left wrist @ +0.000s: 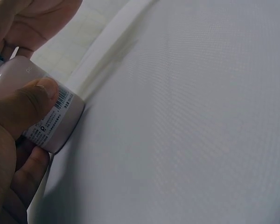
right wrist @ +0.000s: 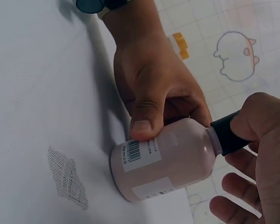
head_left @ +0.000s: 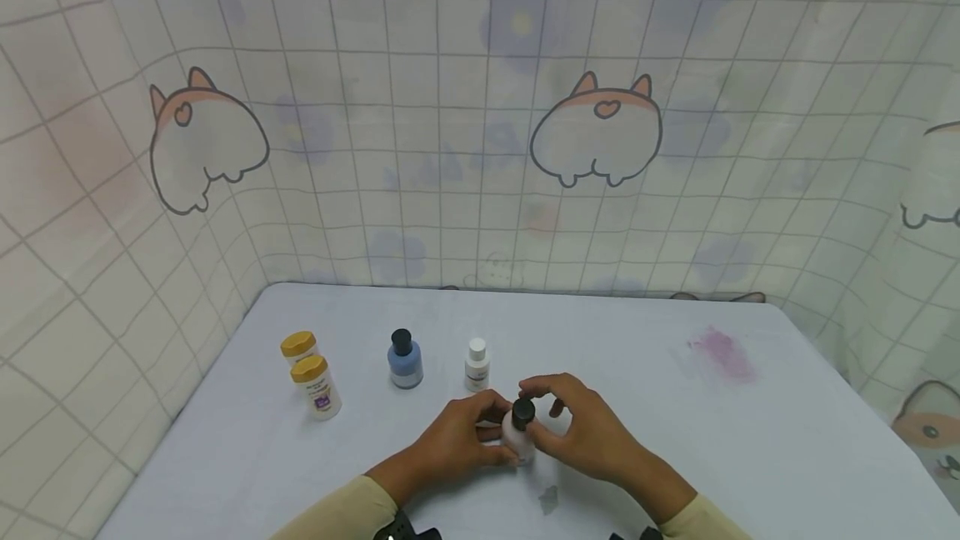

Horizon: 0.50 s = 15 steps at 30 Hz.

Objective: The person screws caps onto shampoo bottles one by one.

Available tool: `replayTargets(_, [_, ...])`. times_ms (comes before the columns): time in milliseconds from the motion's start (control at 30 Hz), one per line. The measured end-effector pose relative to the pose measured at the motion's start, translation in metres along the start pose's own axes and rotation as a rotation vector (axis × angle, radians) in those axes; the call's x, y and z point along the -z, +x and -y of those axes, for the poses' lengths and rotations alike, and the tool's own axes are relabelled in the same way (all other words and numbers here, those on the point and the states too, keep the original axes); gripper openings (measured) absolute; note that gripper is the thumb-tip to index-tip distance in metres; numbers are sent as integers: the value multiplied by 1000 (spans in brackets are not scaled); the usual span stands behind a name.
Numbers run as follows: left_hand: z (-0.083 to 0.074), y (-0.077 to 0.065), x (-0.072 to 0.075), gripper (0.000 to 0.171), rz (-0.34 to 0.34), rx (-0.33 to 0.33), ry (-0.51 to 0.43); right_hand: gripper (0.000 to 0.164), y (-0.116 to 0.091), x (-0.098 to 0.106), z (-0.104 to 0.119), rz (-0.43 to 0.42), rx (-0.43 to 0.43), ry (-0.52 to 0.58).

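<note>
A pale pink bottle (right wrist: 186, 154) with white printed labels stands upright on the white-covered table, near the front middle. My left hand (head_left: 459, 438) grips its body from the left, the thumb (left wrist: 35, 100) lying across the label and the fingers behind. At the top, the bottle's black cap (right wrist: 224, 135) is still seated on the neck. My right hand (head_left: 588, 433) pinches this cap between thumb and index finger, its other fingers curled loosely beside it. Just behind the hands is a small white bottle (head_left: 477, 367) with a white cap.
A blue bottle (head_left: 405, 363) with a black cap stands back left. Farther left are two white bottles with yellow caps, a front one (head_left: 321, 394) and a rear one (head_left: 298, 344). A pink stain (head_left: 722, 352) marks the cloth at right; a grey patch (right wrist: 67, 179) lies near the pink bottle.
</note>
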<state>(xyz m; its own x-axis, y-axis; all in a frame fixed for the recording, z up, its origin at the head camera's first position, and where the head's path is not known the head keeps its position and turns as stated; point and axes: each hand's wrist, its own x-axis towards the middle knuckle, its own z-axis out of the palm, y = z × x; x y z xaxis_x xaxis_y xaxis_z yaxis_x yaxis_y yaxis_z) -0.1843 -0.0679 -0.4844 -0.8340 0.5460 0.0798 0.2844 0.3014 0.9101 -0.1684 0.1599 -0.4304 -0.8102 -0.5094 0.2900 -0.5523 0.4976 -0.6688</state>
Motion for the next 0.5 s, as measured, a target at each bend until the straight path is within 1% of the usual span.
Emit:
replayTargets(133, [-1,0,0,53,2,12,-15,44,1,-1,0,14,39,13])
replayTargets(233, [-1,0,0,53,3,16,-21,41,1,-1,2,15,29,16])
replayTargets(367, [-1,0,0,53,1,2,-9,41,1,-1,2,3,-4,9])
replayTargets(433, [-1,0,0,53,1,-1,-5,43,1,-2,1,0,6,4])
replayTargets(500, [-1,-1,0,53,0,0,-2,46,1,-2,0,-4,33,4])
